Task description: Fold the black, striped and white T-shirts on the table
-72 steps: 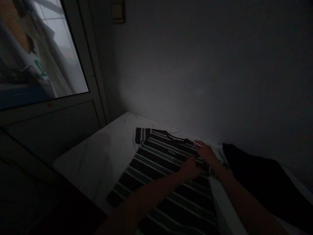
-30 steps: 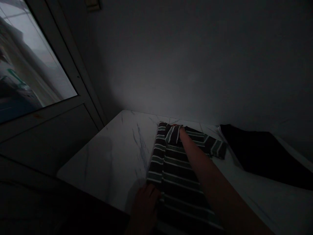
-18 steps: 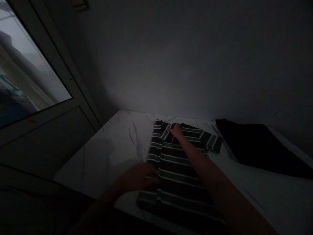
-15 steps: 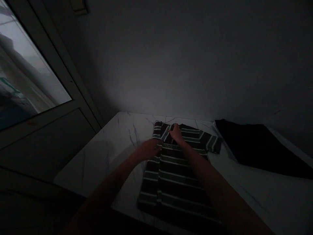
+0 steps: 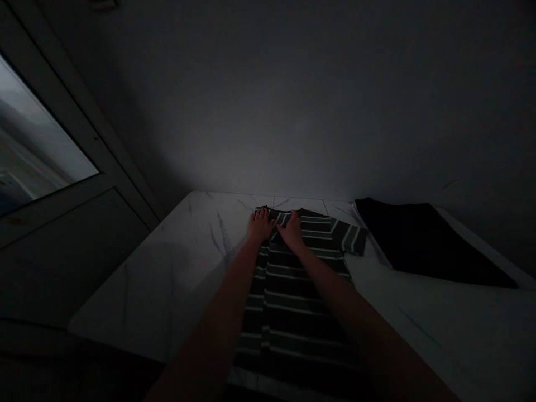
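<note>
A dark striped shirt (image 5: 293, 290) with green and white bands lies on a marble-patterned table, its left side folded inward and one short sleeve spread out at the right. My left hand (image 5: 260, 225) rests flat on the folded upper left corner, fingers apart. Beside it, my right hand (image 5: 292, 229) pinches the fabric near the collar. The lower end of the shirt is dim and partly behind my right forearm.
On the right of the table (image 5: 180, 262) lies a black folded cloth (image 5: 427, 240) over something white. A grey wall (image 5: 293, 111) stands behind. At the left is a door (image 5: 75, 212) with a glass pane.
My left hand has moved up and forward from the shirt's left side to its upper corner. My right hand stays near the collar. The view has shifted slightly.
</note>
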A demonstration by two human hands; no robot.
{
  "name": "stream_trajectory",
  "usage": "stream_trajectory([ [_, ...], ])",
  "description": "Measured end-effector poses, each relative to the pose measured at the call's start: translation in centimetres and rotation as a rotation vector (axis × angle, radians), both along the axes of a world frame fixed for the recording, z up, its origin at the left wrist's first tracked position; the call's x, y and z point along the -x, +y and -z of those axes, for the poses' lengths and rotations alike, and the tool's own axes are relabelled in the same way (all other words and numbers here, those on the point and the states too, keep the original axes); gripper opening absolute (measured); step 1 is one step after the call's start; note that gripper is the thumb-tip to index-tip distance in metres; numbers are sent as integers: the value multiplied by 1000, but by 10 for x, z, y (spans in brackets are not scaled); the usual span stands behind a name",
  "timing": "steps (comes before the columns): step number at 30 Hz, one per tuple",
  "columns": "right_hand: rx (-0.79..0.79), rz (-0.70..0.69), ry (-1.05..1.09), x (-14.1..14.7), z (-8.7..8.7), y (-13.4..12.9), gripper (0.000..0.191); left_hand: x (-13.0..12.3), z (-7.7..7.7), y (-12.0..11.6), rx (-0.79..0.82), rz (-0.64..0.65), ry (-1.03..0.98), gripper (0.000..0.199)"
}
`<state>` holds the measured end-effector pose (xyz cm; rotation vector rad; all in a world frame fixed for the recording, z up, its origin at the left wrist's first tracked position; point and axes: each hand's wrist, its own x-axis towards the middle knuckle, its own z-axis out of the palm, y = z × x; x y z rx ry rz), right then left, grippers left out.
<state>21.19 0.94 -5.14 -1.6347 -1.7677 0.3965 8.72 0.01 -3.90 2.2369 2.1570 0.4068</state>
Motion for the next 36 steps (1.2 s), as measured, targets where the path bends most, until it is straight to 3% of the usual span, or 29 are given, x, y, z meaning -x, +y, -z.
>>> stream_trajectory([
  [3, -29, -80, -103, -7, -3, -33, 81, -1, -3, -15, 15, 17, 12, 61],
  [5, -63, -168, -212, -14, -4, -64, 76, 2, 0, -41, 26, 64, 29, 61],
  [7, -96, -340, -318, -22, -4, -100, 69, 10, 7, -80, 56, 159, 52, 61],
  [10, -96, -710, -410, -37, -3, -156, 72, 28, 14, -152, 118, 375, 75, 66],
  [13, -77, -991, -438, -56, -5, -202, 76, 45, 11, -217, 162, 557, 64, 73],
  [17, -20, -1105, -427, -80, -11, -241, 68, 51, 2, -269, 230, 652, 63, 72],
  [21, 35, -1101, -376, -98, -13, -260, 62, 47, -7, -288, 271, 677, 80, 67],
  [23, 53, -1026, -316, -106, -9, -263, 58, 46, -19, -286, 299, 687, 92, 68],
  [25, 61, -855, -241, -116, -1, -261, 54, 45, -37, -273, 374, 722, 108, 67],
  [27, 48, -599, -175, -128, 7, -254, 50, 34, -61, -243, 491, 763, 112, 52],
  [29, 13, -334, -146, -138, 14, -245, 47, 6, -84, -196, 583, 790, 80, 38],
  [32, -20, -55, -184, -146, 16, -234, 49, -71, -104, -115, 563, 764, 19, 34],
  [34, 10, 64, -236, -146, 11, -231, 52, -137, -105, -71, 424, 600, 31, 34],
  [36, 67, 152, -285, -144, 3, -231, 51, -198, -96, -44, 322, 492, 45, 39],
])
